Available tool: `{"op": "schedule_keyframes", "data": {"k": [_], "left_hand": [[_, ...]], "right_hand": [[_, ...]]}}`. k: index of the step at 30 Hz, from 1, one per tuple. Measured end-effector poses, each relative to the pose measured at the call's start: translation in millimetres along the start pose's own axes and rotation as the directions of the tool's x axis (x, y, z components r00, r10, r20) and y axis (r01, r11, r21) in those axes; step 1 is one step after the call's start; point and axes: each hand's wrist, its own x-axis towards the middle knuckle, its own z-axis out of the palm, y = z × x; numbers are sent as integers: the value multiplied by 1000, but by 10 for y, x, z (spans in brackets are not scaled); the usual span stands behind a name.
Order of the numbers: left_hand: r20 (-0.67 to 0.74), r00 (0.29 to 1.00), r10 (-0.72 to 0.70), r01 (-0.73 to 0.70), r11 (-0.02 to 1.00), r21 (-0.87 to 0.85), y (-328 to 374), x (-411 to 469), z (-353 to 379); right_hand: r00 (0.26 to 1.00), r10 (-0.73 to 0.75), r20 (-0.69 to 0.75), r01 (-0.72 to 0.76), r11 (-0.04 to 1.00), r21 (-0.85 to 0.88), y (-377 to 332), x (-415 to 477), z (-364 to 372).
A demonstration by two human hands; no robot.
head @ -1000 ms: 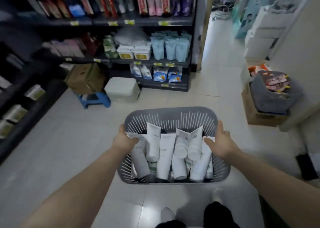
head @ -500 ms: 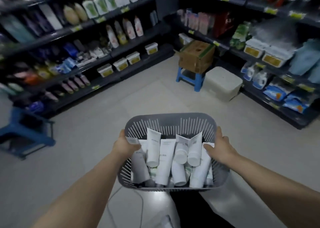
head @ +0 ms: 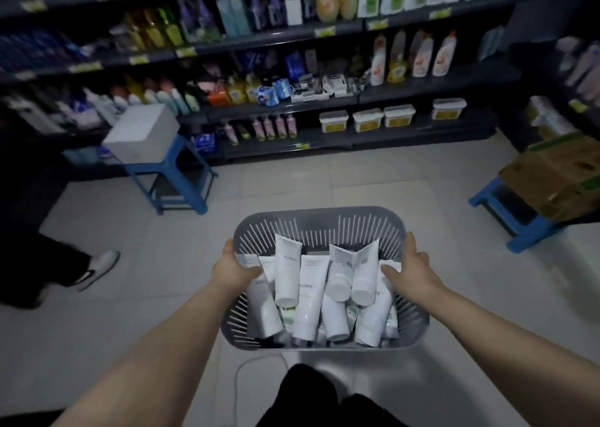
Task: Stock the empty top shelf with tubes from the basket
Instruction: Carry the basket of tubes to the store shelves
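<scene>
Dark shelves [head: 276, 39] packed with bottles run across ahead. Out front, above the floor, there's the grey basket [head: 319, 223], with white tubes [head: 308, 296] heaped inside, caps mostly toward the person. Left hand [head: 232, 269] grips the basket's left rim, fingers [head: 252, 269] curled over the edge. Right hand [head: 410, 269] grips the right rim likewise, thumb along the rim.

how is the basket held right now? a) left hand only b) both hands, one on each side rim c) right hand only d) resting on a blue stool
b: the left hand and the right hand each grip a side rim of the basket.
</scene>
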Motion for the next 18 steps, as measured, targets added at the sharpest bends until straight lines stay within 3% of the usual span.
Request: {"op": "schedule_keyframes", "data": {"k": [11,18], "left_hand": [[-95,985,-142,124,978,-168,-62,1742,-1184],[-119,975,-188,171,976,-137,-20,2963,-2101]], "right_hand": [[990,-119,76,127,985,-113,-1998,1604,469],[987,-121,106,132,986,-98,-3360,2568,964]]}}
